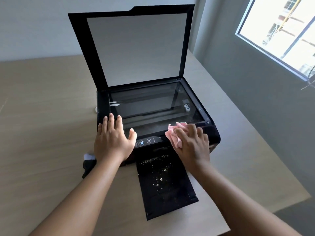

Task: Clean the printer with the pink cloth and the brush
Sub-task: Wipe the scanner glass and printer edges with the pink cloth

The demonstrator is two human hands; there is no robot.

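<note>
A black printer (102,106) stands on a beige table with its scanner lid (136,48) raised upright, baring the glass (150,103). My left hand (114,138) lies flat with straight fingers on the printer's front left corner. My right hand (192,143) presses a crumpled pink cloth (173,135) onto the front right edge of the glass, fingers curled over it. The output tray (163,184) sticks out toward me, scattered with pale crumbs. A black-handled brush (88,163) with white bristles lies on the table, partly hidden behind my left wrist.
The table (42,108) ends at a right edge close beside the printer, with grey floor below. A white wall rises behind the lid. A bright window (281,31) sits at the upper right. A small white thing peeks out at the printer's left side.
</note>
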